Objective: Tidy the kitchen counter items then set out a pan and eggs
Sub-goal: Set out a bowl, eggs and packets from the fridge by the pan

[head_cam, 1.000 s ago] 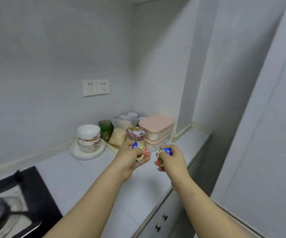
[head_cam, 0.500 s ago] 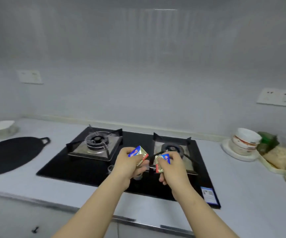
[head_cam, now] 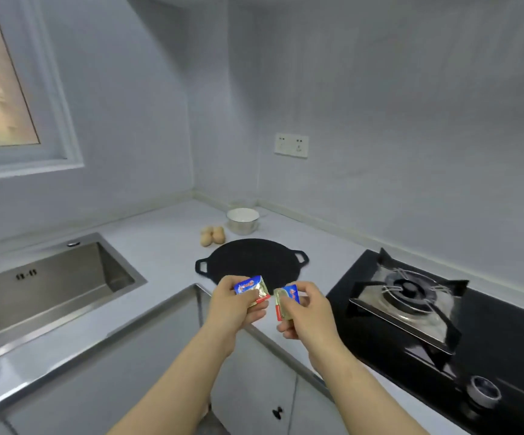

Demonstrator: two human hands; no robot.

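Left hand [head_cam: 238, 309] pinches the left packet [head_cam: 251, 288], right hand [head_cam: 312, 312] the right packet [head_cam: 287, 301], both grips narrow, above the table's [head_cam: 160, 233] front edge (likely carried for stowing). Pan [head_cam: 251, 262] and eggs [head_cam: 212, 235] sit set out near the back corner.

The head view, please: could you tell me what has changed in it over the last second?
The view swung left, past the hob to the sink; the pan, eggs and bowl came into sight. Unchanged: the left hand pinches the left packet, the right hand the right packet, apart.
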